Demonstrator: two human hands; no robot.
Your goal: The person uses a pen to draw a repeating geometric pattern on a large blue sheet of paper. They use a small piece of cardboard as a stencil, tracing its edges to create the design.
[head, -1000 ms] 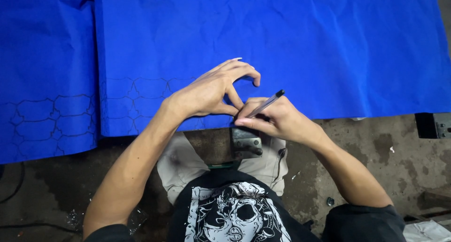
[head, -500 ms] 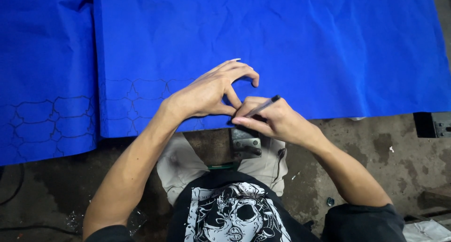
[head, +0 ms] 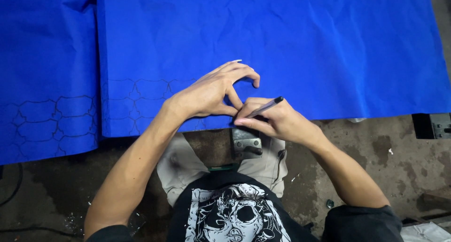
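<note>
- Concrete floor [head: 413, 176], stained and dusty, carries two blue sheets laid side by side: the large blue sheet [head: 282, 40] straight ahead and a second blue sheet [head: 42, 58] to the left, slightly overlapped at the seam.
- Both sheets bear black outlined cell shapes [head: 136, 94] along their near edges; the row ends near the hands.
- Left hand [head: 211, 94] rests on the large sheet's near edge, fingers spread and arched, fingertips pressing the material flat, thumb tucked toward the other hand.
- Right hand [head: 277, 120] pinches a black pen [head: 265, 106] between thumb and forefinger, remaining fingers curled; the tip is hidden where the two hands meet at the sheet's edge.
- Compared with a second ago, both hands sit in nearly the same spot; the pen's angle is barely altered. Judgement: drawing proceeds in small strokes at one cell.
- Metal hinge-like plate [head: 246, 143] lies on the floor just below the hands, between the knees.
</note>
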